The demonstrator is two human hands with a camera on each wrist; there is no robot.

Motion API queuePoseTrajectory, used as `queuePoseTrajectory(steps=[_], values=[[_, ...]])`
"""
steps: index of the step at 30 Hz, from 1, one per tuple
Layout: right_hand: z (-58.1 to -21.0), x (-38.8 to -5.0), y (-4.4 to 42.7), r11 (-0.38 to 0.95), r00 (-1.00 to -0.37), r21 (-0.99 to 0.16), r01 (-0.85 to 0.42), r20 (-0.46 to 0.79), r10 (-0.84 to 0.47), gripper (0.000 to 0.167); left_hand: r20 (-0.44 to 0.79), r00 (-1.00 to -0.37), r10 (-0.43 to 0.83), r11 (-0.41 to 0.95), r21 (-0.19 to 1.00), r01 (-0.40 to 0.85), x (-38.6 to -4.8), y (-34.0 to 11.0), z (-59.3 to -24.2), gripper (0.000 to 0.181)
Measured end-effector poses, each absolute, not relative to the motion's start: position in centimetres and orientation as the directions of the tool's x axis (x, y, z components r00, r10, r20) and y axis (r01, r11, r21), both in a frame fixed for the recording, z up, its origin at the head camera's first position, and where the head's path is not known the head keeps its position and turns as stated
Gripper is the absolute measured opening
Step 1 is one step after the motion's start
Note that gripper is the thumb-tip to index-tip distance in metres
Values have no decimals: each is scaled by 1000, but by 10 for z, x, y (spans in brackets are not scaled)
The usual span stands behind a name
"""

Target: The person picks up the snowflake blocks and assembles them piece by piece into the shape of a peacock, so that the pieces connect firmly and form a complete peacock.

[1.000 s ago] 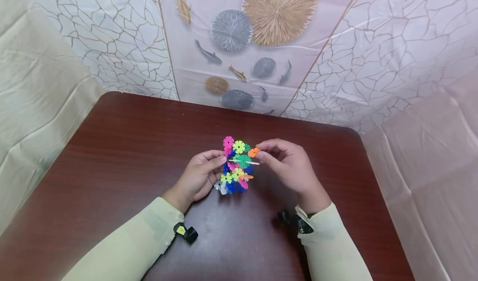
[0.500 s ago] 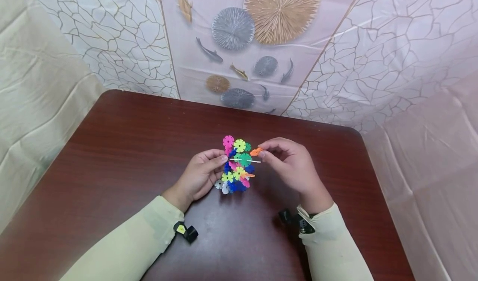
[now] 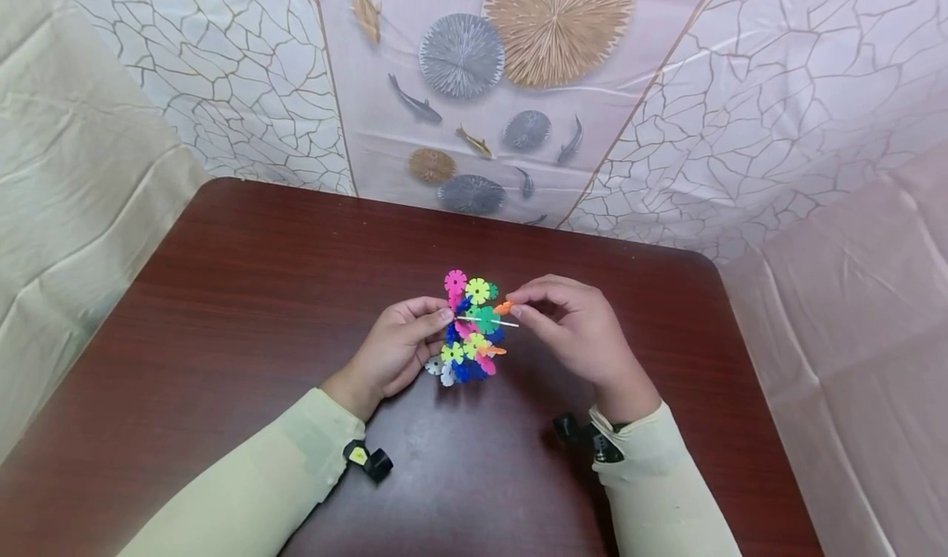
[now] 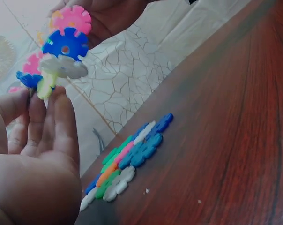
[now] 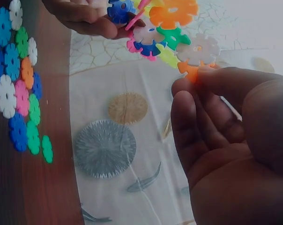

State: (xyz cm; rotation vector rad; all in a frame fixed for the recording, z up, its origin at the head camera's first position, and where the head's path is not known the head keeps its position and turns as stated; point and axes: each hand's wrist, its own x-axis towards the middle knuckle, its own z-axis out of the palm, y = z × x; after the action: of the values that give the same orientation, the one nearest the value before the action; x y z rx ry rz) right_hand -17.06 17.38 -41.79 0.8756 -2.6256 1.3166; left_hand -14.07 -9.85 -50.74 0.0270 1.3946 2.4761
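Behind everything, the printed backdrop (image 3: 555, 22) is hanging, and the dark red table (image 3: 244, 294) is stretching beneath both hands. Neither is showing any change.

The left hand (image 3: 392, 347) is pinching the left side of the flower-disc cluster (image 3: 485, 320) between thumb and fingers, and is holding almost the same place as half a second ago. The right hand (image 3: 573, 327) is pinching a single disc between thumb and forefinger, and is only slightly altering its position.

The cluster itself is staying between the two hands, held above the table, its mixed colours barely shifting. Further off, loose discs (image 5: 12, 61) are lying on the table in the right wrist view, apart from the cluster.

The real change is happening in the smallest pieces. The orange disc (image 3: 503, 308) in the right hand, which was showing more of its face half a second ago, is now turning more edge-on and sitting closer to the cluster. In the right wrist view it is meeting or overlapping the lower rim of a white disc (image 5: 197, 49) on the cluster's right side. That is suggesting slot-to-slot alignment, with the work at a joining step; whether the slots are engaging, one cannot tell.
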Motion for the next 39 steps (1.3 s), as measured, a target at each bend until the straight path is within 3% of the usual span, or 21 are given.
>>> queuePoseTrajectory(steps=[21, 26, 33, 36, 39], values=[[-416, -169, 175, 417, -720, -610, -674, 417, -555, 20, -146, -951, 271, -447, 856, -259, -139, -98, -498, 17], [-419, -171, 175, 418, -730, -619, -665, 421, -538, 23, -149, -953, 264, -441, 860, -257, -140, -98, -501, 13], [-430, -184, 181, 499, -876, -755, -425, 204, -437, 37, -173, -967, 186, -458, 856, -241, -146, -100, -507, 12], [-440, -192, 181, 622, -919, -715, -318, 73, -387, 27, -181, -976, 118, -518, 828, -216, -150, -103, -509, 12], [-449, -194, 178, 728, -923, -635, -259, -59, -379, 16, -174, -982, 70, -572, 800, -182, -151, -104, -510, 11]])
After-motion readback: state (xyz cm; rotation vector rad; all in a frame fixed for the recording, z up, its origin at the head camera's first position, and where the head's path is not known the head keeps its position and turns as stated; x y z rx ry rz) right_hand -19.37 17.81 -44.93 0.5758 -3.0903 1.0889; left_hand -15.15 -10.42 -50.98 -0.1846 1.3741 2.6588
